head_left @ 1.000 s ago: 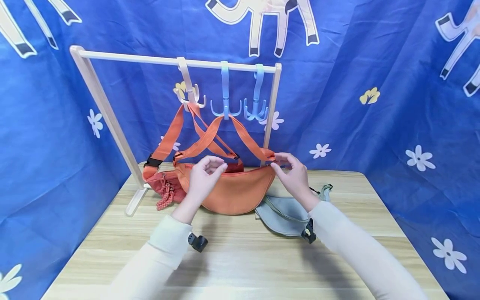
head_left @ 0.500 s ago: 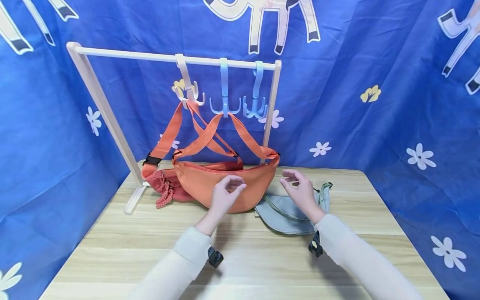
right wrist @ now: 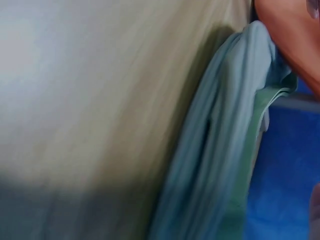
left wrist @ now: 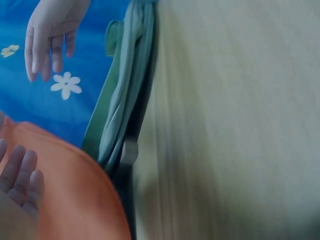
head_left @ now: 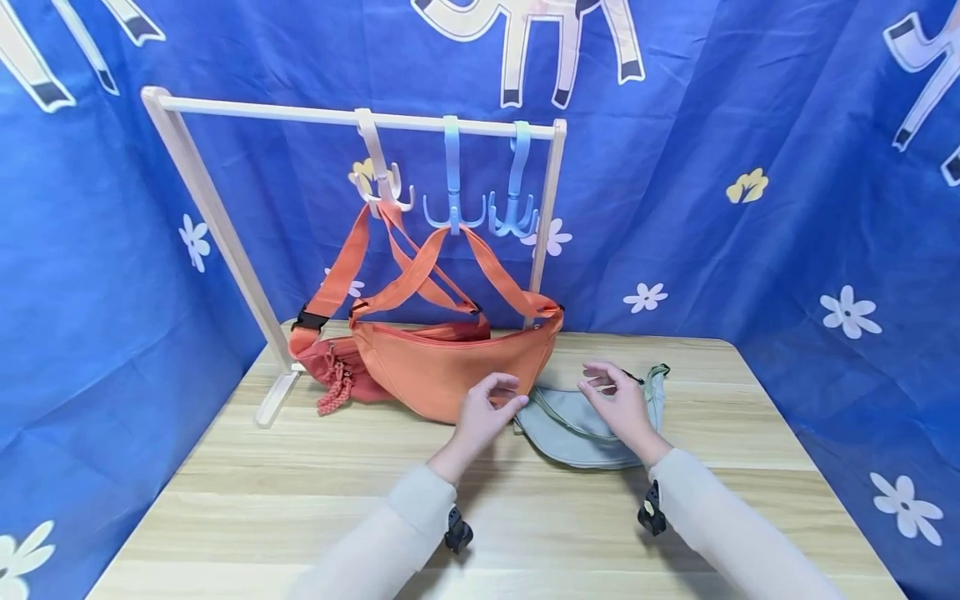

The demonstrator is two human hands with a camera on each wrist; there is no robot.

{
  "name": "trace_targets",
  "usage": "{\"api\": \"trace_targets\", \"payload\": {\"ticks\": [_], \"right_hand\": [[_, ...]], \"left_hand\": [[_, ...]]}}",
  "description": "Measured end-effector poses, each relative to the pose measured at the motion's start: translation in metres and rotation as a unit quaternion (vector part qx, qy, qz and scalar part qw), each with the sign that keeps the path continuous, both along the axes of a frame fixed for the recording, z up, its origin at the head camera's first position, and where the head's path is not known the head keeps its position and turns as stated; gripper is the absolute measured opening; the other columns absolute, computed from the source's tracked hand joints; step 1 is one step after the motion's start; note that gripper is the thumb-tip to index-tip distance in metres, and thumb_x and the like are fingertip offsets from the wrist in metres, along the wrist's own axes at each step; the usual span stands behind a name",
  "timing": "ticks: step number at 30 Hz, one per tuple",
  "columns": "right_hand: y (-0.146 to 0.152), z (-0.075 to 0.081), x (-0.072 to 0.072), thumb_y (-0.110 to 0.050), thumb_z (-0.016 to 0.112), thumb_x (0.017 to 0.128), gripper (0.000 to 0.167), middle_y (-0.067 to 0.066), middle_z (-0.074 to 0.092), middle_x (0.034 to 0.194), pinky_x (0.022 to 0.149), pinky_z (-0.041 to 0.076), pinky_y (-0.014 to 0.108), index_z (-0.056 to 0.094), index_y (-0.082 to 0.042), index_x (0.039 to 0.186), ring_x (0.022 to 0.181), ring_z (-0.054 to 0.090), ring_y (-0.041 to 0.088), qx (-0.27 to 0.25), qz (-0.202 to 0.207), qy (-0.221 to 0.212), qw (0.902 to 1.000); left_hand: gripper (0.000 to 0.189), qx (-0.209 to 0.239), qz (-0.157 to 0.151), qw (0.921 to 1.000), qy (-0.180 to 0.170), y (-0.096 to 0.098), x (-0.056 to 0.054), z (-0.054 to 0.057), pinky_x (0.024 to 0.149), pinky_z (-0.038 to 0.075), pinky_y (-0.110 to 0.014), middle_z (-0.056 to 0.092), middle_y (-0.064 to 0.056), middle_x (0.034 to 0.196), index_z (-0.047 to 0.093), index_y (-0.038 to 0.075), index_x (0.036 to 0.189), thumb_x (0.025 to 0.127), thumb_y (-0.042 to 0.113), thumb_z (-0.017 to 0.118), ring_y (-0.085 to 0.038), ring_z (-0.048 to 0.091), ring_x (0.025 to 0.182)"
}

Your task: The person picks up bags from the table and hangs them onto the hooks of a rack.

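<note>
An orange waist bag (head_left: 450, 371) hangs by its strap from the middle blue hook (head_left: 453, 187). In front of its lower right part is my left hand (head_left: 483, 412), fingers loosely bent and nothing between them. My right hand (head_left: 618, 404) is over the grey-green waist bag (head_left: 577, 446), which lies flat on the table with its green strap (head_left: 562, 421) across it. That hand is also empty, its fingers relaxed. In the left wrist view, the grey-green bag (left wrist: 122, 95) appears edge-on beside the orange one (left wrist: 75, 185).
A wooden rack (head_left: 225, 217) stands on the table (head_left: 337, 500). A red bag (head_left: 341, 371) with an orange strap hangs from the pale hook (head_left: 381, 171), partly behind the orange bag. Another blue hook (head_left: 513, 192) hangs at right. Blue patterned cloth (head_left: 675, 208) surrounds the table.
My right hand has let go of the orange bag's right end and moved down and right over the grey-green bag. My left hand has moved right and down across the orange bag.
</note>
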State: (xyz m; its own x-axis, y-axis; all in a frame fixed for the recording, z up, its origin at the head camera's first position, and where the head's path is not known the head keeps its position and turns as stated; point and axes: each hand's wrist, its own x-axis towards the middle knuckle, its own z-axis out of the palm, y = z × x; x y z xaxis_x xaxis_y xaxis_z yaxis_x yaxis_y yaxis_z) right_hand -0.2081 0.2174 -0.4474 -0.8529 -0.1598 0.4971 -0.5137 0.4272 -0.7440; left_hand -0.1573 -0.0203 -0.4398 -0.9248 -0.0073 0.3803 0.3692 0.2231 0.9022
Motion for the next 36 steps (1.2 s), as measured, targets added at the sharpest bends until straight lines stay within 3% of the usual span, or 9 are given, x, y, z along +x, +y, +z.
{"api": "trace_targets", "payload": {"ticks": [8, 13, 20, 24, 29, 36], "right_hand": [[0.026, -0.014, 0.000, -0.015, 0.072, 0.086, 0.032, 0.004, 0.068, 0.105, 0.074, 0.049, 0.033, 0.063, -0.009, 0.117, 0.085, 0.063, 0.013, 0.023, 0.019, -0.019, 0.9994], [0.037, -0.022, -0.001, -0.009, 0.072, 0.085, 0.033, 0.011, 0.068, 0.102, 0.071, 0.051, 0.035, 0.063, -0.006, 0.117, 0.085, 0.064, 0.019, 0.036, 0.039, -0.007, 0.9986], [0.049, -0.024, 0.000, -0.007, 0.072, 0.085, 0.034, 0.014, 0.068, 0.100, 0.073, 0.050, 0.025, 0.062, -0.003, 0.117, 0.084, 0.064, 0.014, 0.035, 0.064, -0.025, 0.9970], [0.054, -0.026, -0.001, -0.005, 0.070, 0.086, 0.033, 0.019, 0.067, 0.100, 0.075, 0.051, 0.026, 0.061, -0.001, 0.117, 0.085, 0.065, 0.021, 0.022, 0.082, -0.036, 0.9957], [0.054, -0.015, 0.007, 0.003, 0.068, 0.085, 0.030, 0.021, 0.066, 0.098, 0.076, 0.051, 0.026, 0.060, 0.005, 0.114, 0.085, 0.065, 0.032, 0.020, 0.104, -0.038, 0.9936], [0.054, -0.002, 0.014, 0.005, 0.066, 0.086, 0.027, 0.025, 0.065, 0.098, 0.076, 0.050, 0.025, 0.059, 0.008, 0.112, 0.085, 0.064, 0.037, 0.037, 0.112, -0.063, 0.9910]], "left_hand": [[0.028, -0.039, -0.044, 0.9983, -0.006, 0.021, 0.000, -0.006, 0.083, 0.049, -0.049, 0.067, -0.017, 0.103, 0.066, 0.001, 0.106, 0.080, 0.007, 0.076, -0.036, 0.063, 0.096], [0.032, -0.083, -0.057, 0.9949, -0.013, 0.033, -0.001, -0.007, 0.083, 0.050, -0.044, 0.067, -0.007, 0.106, 0.066, 0.006, 0.109, 0.080, 0.010, 0.077, -0.027, 0.062, 0.099], [0.035, -0.116, -0.087, 0.9894, -0.009, 0.047, -0.005, -0.008, 0.085, 0.049, -0.042, 0.067, -0.007, 0.109, 0.065, 0.007, 0.113, 0.080, 0.012, 0.078, -0.019, 0.062, 0.099], [0.038, -0.131, -0.100, 0.9862, -0.008, 0.052, -0.008, -0.010, 0.087, 0.048, -0.039, 0.067, -0.007, 0.111, 0.064, 0.007, 0.115, 0.080, 0.012, 0.078, -0.017, 0.062, 0.101], [0.044, -0.150, -0.118, 0.9814, -0.018, 0.056, -0.012, -0.012, 0.091, 0.046, -0.036, 0.066, -0.007, 0.115, 0.062, 0.008, 0.119, 0.079, 0.015, 0.079, -0.014, 0.061, 0.105], [0.050, -0.178, -0.160, 0.9695, -0.053, 0.059, -0.021, -0.019, 0.096, 0.043, -0.037, 0.063, -0.009, 0.121, 0.060, 0.008, 0.125, 0.079, 0.014, 0.079, -0.014, 0.057, 0.110]]}}
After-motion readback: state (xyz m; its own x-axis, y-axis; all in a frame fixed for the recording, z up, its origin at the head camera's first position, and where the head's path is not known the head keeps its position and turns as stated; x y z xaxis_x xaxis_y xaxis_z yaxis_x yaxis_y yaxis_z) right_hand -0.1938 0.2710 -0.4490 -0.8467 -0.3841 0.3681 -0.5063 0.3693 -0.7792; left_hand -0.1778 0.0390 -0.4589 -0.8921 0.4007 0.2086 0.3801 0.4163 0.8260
